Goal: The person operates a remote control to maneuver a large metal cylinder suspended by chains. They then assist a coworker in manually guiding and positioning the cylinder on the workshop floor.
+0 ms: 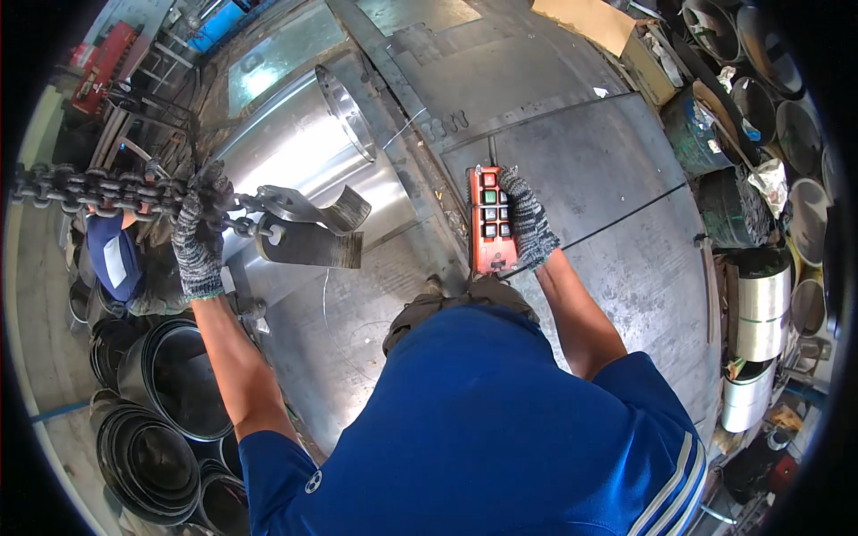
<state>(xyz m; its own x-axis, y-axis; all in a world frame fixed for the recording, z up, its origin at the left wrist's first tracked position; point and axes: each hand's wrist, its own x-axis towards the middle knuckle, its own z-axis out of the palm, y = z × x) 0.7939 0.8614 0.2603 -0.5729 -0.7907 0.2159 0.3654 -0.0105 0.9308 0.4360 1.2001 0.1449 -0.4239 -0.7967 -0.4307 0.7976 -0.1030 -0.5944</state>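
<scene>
My left hand (198, 234), in a knit grey work glove, is clenched around a heavy dark chain (89, 192) that runs off toward the left rim of the view. I hold it just behind its end, so the steel lifting clamp (304, 210) hanging off the last links stays steady and pointed at the drum. The clamp sits just beside the big shiny steel drum (295, 143), below that drum's open rim; whether its jaw bites anything I cannot tell.

My right hand (527, 223), gloved the same, is wrapped around an orange push-button pendant (490, 219), to the right of the drum. The fingers curl over its right edge, and the button face is turned up so I can read it. No finger visibly presses a button.

Surface: I stand on large grey steel plates (572, 152), scuffed, seamed, with a thin dark line crossing to the right of the drum.

Room: below-left of the drum, nested dark metal rings (152, 447) are stacked. Far right of the drum, rolled sheet coils (760, 313) and round tubs (715, 27) line the edge. Another person in a blue cap (112, 259) crouches left of the drum, under the chain.
</scene>
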